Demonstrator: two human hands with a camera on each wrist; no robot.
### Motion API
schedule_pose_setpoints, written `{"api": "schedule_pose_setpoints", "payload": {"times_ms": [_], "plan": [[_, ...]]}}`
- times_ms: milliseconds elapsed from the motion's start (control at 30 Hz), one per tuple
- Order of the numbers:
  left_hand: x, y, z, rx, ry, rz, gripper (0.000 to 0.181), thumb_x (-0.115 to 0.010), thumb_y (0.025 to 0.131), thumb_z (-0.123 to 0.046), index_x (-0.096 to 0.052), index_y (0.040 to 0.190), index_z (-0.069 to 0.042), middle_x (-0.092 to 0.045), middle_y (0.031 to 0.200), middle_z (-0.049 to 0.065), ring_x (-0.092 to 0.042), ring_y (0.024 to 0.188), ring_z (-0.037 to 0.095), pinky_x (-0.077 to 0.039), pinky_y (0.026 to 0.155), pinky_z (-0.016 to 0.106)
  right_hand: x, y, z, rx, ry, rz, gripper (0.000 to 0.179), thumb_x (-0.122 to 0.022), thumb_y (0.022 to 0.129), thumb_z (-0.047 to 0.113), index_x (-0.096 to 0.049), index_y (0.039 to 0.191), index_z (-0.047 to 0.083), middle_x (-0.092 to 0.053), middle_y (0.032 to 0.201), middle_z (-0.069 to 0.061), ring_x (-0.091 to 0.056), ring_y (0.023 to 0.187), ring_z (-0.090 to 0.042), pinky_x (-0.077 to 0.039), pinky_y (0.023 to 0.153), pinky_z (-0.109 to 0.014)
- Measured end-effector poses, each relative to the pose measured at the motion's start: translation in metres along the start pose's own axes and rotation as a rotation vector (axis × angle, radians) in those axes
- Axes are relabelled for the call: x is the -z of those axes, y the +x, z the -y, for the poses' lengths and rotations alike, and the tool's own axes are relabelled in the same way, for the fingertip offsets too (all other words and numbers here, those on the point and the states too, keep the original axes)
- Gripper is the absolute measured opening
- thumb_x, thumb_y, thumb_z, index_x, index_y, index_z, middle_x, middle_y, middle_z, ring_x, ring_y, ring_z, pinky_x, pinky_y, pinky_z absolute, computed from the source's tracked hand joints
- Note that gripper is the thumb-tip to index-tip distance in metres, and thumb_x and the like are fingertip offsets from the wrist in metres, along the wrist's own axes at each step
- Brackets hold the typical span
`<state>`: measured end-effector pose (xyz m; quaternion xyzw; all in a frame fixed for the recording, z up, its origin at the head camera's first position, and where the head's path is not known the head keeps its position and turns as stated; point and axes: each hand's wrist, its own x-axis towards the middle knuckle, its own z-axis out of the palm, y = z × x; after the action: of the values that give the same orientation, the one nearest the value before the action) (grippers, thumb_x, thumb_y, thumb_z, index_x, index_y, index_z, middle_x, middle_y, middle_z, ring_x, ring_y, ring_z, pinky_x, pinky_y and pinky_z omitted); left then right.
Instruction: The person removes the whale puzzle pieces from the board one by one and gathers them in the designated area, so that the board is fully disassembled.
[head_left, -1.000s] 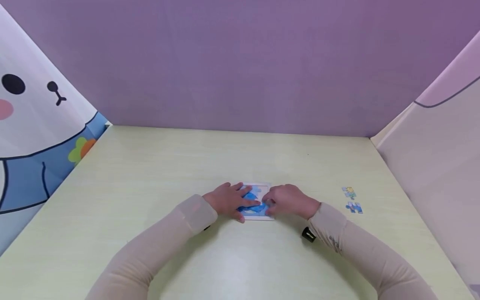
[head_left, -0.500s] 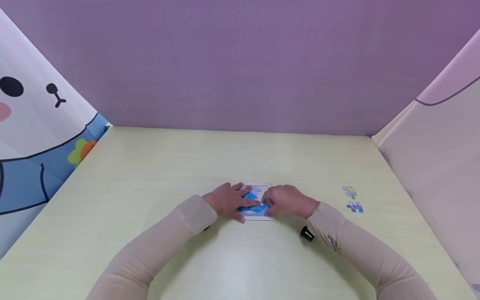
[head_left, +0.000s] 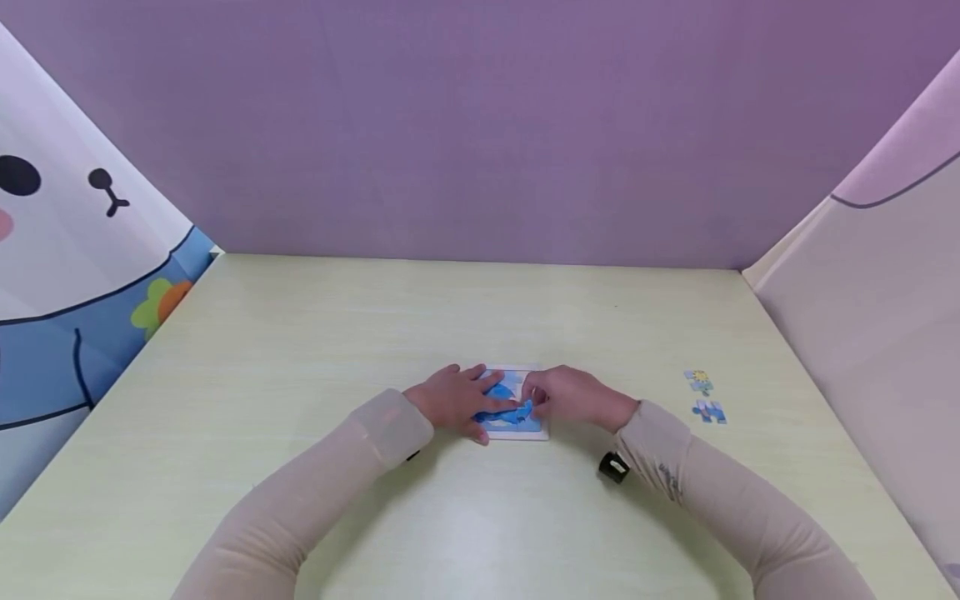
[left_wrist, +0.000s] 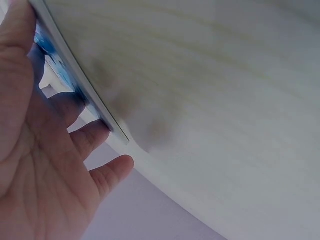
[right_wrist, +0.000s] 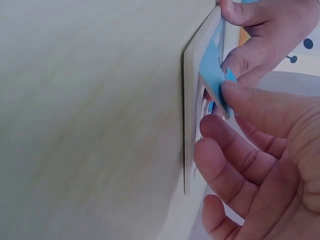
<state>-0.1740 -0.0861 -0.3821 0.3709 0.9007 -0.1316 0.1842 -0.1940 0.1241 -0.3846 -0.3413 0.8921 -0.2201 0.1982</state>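
Observation:
A small framed jigsaw puzzle with a white border lies on the table, showing a blue picture. My left hand rests on its left part with fingers spread; in the left wrist view the fingers reach over the frame's edge. At the right side, my right hand pinches a blue puzzle piece between thumb and fingers. That piece stands tilted, its pale cut edge showing in the right wrist view. The right hand's fingertips are close over the frame, where a pale backing shows.
Two clusters of loose puzzle pieces lie to the right, one with a sun and one mostly blue. A purple panel stands behind the table. Printed cloths hang at both sides. A black device sits under the right wrist.
The right hand has shifted slightly left and up, and the blue piece in its fingers now shows raised and tilted. The left hand has stayed in place.

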Motion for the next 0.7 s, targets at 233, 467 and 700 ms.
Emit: {"api": "schedule_pose_setpoints", "payload": {"times_ms": [233,467,700], "plan": [[-0.001,0.0,0.0,0.004,0.01,0.005,0.069,-0.051,0.089,-0.061,-0.026,0.15,-0.041,-0.02,0.159,0.004,-0.023,0.142,0.031,-0.035,0.105,0.051,-0.002,-0.001,-0.007,0.075,0.162,-0.027,0.01,-0.064,0.088,-0.002,-0.064,0.095,0.005,-0.068,0.086,-0.004,-0.061,0.078,-0.011,-0.051,0.076,-0.029],[-0.002,0.001,0.0,0.024,-0.008,0.017,0.068,-0.051,0.089,-0.061,-0.027,0.15,-0.042,-0.019,0.159,0.003,-0.022,0.143,0.031,-0.033,0.106,0.05,-0.003,-0.006,-0.013,0.085,0.19,-0.078,0.015,-0.058,0.089,-0.006,-0.065,0.1,0.0,-0.069,0.091,-0.006,-0.062,0.081,-0.014,-0.051,0.074,-0.029],[-0.007,0.001,0.004,0.017,-0.029,0.003,0.061,-0.046,0.093,-0.057,-0.028,0.15,-0.041,-0.017,0.16,0.001,-0.021,0.143,0.033,-0.034,0.106,0.048,0.002,-0.021,-0.023,0.022,0.176,-0.163,0.017,-0.056,0.088,-0.009,-0.066,0.097,0.0,-0.066,0.086,-0.006,-0.057,0.077,-0.016,-0.049,0.067,-0.027]]}}
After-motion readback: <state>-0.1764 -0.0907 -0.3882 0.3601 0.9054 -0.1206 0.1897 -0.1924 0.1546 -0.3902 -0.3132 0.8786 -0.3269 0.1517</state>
